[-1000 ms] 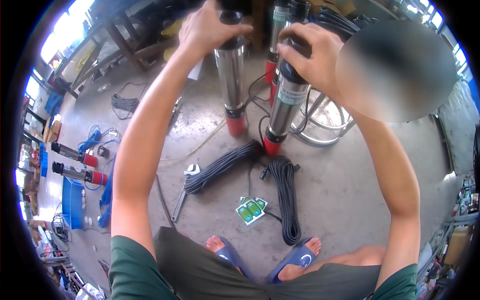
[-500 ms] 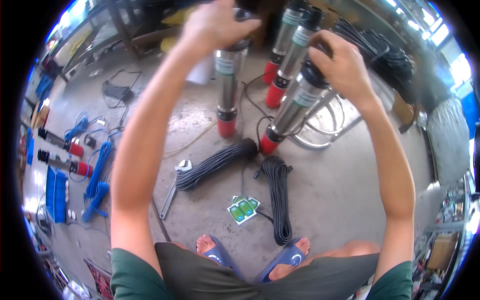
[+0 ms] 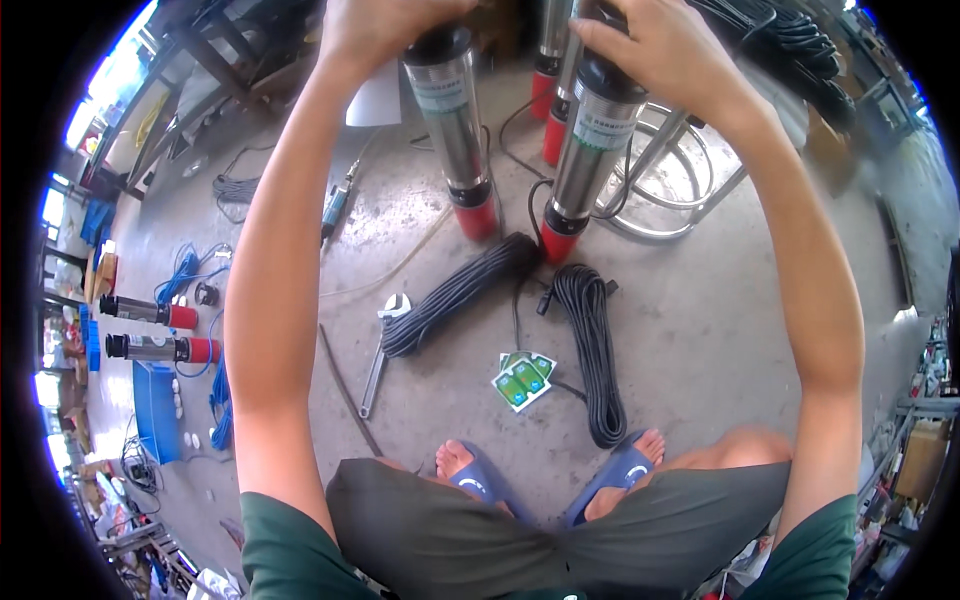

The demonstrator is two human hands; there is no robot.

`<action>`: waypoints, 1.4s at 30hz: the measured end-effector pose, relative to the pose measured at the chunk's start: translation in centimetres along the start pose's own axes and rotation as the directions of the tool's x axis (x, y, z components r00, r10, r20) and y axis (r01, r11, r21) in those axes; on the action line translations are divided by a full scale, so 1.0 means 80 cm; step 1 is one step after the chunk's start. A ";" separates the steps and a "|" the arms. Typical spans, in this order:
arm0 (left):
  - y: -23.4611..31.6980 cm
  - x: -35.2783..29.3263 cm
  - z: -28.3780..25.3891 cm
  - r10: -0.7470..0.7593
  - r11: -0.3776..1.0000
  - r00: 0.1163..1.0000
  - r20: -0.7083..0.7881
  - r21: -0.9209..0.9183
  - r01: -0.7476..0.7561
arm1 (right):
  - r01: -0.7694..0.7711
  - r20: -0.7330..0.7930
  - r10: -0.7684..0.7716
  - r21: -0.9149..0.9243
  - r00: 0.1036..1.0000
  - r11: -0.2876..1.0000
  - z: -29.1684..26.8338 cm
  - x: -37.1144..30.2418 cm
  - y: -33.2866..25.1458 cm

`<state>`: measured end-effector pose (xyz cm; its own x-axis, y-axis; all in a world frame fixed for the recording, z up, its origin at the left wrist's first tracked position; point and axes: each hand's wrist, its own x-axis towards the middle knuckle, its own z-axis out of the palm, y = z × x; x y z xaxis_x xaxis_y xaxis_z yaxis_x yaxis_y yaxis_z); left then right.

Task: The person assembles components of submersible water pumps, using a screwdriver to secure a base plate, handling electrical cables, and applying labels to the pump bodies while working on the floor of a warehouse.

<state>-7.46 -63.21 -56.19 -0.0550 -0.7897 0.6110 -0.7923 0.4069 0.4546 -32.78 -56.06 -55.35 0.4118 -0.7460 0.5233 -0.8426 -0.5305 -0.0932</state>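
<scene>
My right hand (image 3: pixel 665 55) is closed around the black top of a steel submersible pump (image 3: pixel 585 150), which stands on its red base and leans slightly. My left hand (image 3: pixel 375 30) is at the black top of another steel pump (image 3: pixel 448 125) with a red base. The upper picture edge cuts off most of its fingers, so its grip is hidden. On the floor below lie a bundled black cable (image 3: pixel 460 295) and a second cable bundle (image 3: pixel 590 355). An adjustable wrench (image 3: pixel 375 375) rests beside the first bundle. Green-and-white cards (image 3: pixel 523 380) lie close to my feet.
More red-based pumps (image 3: pixel 557 130) stand behind the right one. A steel hoop (image 3: pixel 650 233) lies to their right, with black cable coils (image 3: pixel 780 35) beyond. Two smaller pumps (image 3: pixel 160 348) and a blue bin (image 3: pixel 155 410) are at the left. A blue-handled tool (image 3: pixel 335 212) lies beside my left forearm.
The view has shifted, with the pumps higher in the picture. My right hand remains at the right pump's top. My left hand has gone further out past the upper edge.
</scene>
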 end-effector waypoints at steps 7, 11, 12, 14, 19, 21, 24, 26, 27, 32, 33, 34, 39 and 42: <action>0.021 -0.030 0.010 -0.071 0.992 0.974 -0.215 0.090 0.092 | 0.127 -0.007 -0.128 0.161 0.992 0.979 0.016 0.013 0.001; 0.024 -0.036 0.004 -0.114 0.988 0.973 -0.199 0.082 0.132 | 0.090 -0.069 -0.083 0.117 0.994 0.989 0.018 0.009 0.005; 0.022 -0.036 0.004 -0.112 0.989 0.974 -0.197 0.076 0.129 | 0.059 -0.072 -0.051 0.119 0.996 0.991 0.017 0.007 0.004; 0.019 -0.035 0.004 -0.108 0.990 0.975 -0.194 0.074 0.124 | 0.021 -0.111 -0.015 0.058 0.994 0.998 0.015 0.000 0.002; 0.024 -0.034 0.000 -0.137 0.982 0.977 -0.161 0.108 0.155 | -0.089 -0.220 0.068 -0.085 0.973 0.992 0.022 -0.012 0.000; 0.022 -0.032 0.000 -0.124 0.989 0.980 -0.157 0.056 0.134 | -0.115 -0.226 0.091 -0.094 0.970 0.989 0.026 -0.008 0.002; 0.002 -0.031 0.006 -0.078 0.995 0.983 -0.166 -0.071 0.066 | -0.137 -0.180 0.121 -0.083 0.976 0.987 0.026 -0.005 -0.003; 0.000 -0.030 0.007 -0.061 0.990 0.983 -0.172 -0.140 0.037 | -0.139 -0.168 0.125 -0.072 0.978 0.988 0.025 -0.004 -0.003; 0.005 -0.029 0.009 -0.088 0.995 0.982 -0.167 -0.066 0.078 | -0.138 -0.162 0.125 -0.069 0.979 0.988 0.022 -0.003 -0.003; 0.056 0.007 -0.049 -0.102 0.976 0.994 0.047 0.196 0.091 | -0.222 -0.051 0.222 0.003 0.974 0.975 -0.028 -0.003 0.009; 0.047 0.023 -0.065 -0.133 0.980 0.985 0.108 0.161 0.114 | -0.180 -0.117 0.178 -0.006 0.977 0.984 -0.046 0.006 0.008; 0.043 0.045 -0.073 -0.137 0.986 0.990 0.037 0.100 0.133 | -0.138 -0.175 0.133 -0.017 0.976 0.990 -0.067 0.021 0.011; 0.039 0.269 0.018 0.364 0.913 0.924 0.117 0.151 -0.379 | -0.097 -0.088 0.090 -0.071 0.992 0.993 -0.115 0.148 0.084; 0.040 0.331 0.114 0.309 0.842 0.828 0.467 0.271 -0.466 | -0.111 0.134 0.173 -0.378 0.976 0.919 -0.073 0.204 0.118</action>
<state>-16.96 -87.02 -44.45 -0.5741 -0.7432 0.3437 -0.8061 0.5867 -0.0776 -36.06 -70.90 -42.71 0.3028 -0.8735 0.3811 -0.9513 -0.2527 0.1767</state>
